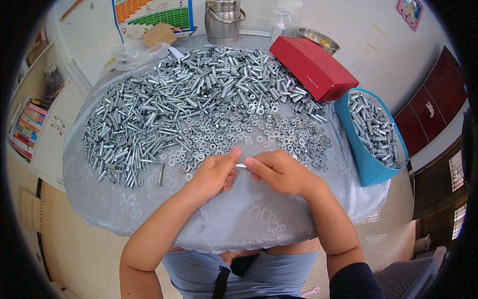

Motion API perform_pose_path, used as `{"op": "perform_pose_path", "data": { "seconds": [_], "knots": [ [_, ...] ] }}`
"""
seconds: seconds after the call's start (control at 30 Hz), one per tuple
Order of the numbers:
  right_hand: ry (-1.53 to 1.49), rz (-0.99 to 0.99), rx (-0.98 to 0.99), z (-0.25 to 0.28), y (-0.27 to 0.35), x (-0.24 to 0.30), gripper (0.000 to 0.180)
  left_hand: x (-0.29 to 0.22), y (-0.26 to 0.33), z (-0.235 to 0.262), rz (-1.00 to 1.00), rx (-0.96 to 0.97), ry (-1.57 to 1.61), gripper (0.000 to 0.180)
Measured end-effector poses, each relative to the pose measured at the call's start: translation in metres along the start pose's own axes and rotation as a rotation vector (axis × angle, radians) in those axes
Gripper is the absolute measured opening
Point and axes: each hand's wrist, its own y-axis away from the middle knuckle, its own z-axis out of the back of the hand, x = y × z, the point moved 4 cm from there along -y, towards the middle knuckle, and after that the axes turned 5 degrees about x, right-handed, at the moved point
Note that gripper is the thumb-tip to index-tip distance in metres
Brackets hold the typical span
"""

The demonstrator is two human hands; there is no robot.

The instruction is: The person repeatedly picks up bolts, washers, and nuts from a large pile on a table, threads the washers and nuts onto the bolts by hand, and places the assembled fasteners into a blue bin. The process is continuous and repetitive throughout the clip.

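Close to the near side of the table, my left hand (211, 172) and my right hand (279, 171) meet over a short silver expansion bolt (240, 166). Fingers of both hands close on it, one hand at each end, so only its smooth middle shows. Just beyond my hands lies a spread of washers and nuts (219, 137). A big heap of silver bolts and metal sleeves (164, 99) covers the far and left parts of the table. One loose bolt (161, 173) lies at the heap's near edge, left of my left hand.
A blue fabric bin (371, 172) with metal fasteners stands at the right edge. Behind it, a red box (313, 67) rests against the heap. A steel pot (222, 22), a spray bottle (281, 25), a metal bowl (328, 45) and a plastic bag (134, 54) are at the back.
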Motion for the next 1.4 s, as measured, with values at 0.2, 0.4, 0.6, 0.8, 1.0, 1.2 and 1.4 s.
{"op": "perform_pose_path", "data": {
  "seconds": [0.2,0.4,0.6,0.8,1.0,1.2,1.4],
  "knots": [
    [0.026,0.085,-0.164,0.006,0.001,0.008,0.026,0.000,0.000,0.002,-0.015,-0.019,0.033,0.048],
    [-0.007,0.096,-0.101,0.001,0.001,0.004,0.027,-0.002,0.003,0.000,-0.031,-0.006,0.019,0.047],
    [-0.024,-0.113,0.027,-0.002,0.002,0.000,0.029,0.001,0.000,0.000,0.005,0.019,0.029,0.046],
    [0.027,-0.029,-0.054,0.001,0.001,0.005,0.029,0.002,-0.001,-0.001,-0.004,0.015,-0.023,0.045],
    [0.044,0.016,-0.078,0.001,0.001,0.013,0.029,0.004,0.000,0.003,-0.017,0.012,0.039,0.046],
    [-0.134,-0.159,0.017,-0.004,0.002,0.002,0.026,0.001,0.000,-0.002,-0.016,0.027,-0.007,0.045],
    [-0.176,-0.005,-0.076,-0.006,0.001,0.012,0.030,-0.001,0.001,-0.003,-0.048,0.019,0.015,0.048]
  ]
}}
